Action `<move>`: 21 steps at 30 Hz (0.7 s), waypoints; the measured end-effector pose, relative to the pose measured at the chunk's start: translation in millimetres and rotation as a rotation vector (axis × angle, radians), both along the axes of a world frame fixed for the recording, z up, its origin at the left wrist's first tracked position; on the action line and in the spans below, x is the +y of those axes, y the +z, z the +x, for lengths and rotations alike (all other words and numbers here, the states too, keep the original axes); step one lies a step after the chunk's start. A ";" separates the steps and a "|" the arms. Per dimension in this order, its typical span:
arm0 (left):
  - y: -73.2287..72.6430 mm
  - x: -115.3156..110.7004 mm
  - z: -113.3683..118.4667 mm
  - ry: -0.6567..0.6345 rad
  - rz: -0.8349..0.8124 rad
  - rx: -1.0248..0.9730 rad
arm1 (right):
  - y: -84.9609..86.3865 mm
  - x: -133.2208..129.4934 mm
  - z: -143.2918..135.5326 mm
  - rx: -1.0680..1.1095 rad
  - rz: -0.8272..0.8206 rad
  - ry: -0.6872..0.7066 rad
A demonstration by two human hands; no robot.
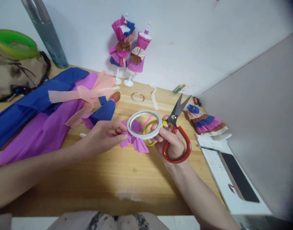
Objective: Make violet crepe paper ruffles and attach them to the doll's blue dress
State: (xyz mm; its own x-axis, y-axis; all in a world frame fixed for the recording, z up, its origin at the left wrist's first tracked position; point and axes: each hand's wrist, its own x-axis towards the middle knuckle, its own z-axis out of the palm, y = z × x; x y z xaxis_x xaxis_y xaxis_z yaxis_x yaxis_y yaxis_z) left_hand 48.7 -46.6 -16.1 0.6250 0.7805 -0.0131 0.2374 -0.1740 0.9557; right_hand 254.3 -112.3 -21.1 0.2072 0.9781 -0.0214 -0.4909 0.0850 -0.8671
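Observation:
My left hand (105,135) pinches a gathered piece of purple crepe paper (139,144) between thumb and fingers. My right hand (171,140) holds a roll of white tape (130,127) by its right side, in front of the purple paper. The same hand has scissors (177,111) hooked on it, blades parted and pointing away from me. Their red handle loop circles the hand; a yellow loop (146,143), seemingly the other handle, shows behind the tape. Part of the purple paper is hidden by the roll.
Blue crepe paper (62,81), purple and peach strips lie at left. Two dressed miniature mannequins (123,48) stand by the wall. A ring (137,97), a layered paper skirt (207,123) and a phone (239,177) lie on the table's right half. A bottle (49,38) stands back left.

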 end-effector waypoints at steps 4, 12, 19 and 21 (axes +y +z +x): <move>-4.7 2.3 0.1 -0.029 0.268 0.047 | -2.6 0.5 0.4 0.026 -0.028 0.024; 0.5 -5.4 -6.6 -0.086 0.571 0.051 | -1.9 9.4 0.5 0.020 -0.004 -0.080; -3.2 4.9 -12.2 -0.428 0.088 -0.086 | -2.3 11.7 -4.2 0.065 -0.076 -0.048; -6.4 10.9 -14.2 -0.482 -0.026 -0.159 | -3.4 11.8 -0.5 0.056 -0.097 -0.007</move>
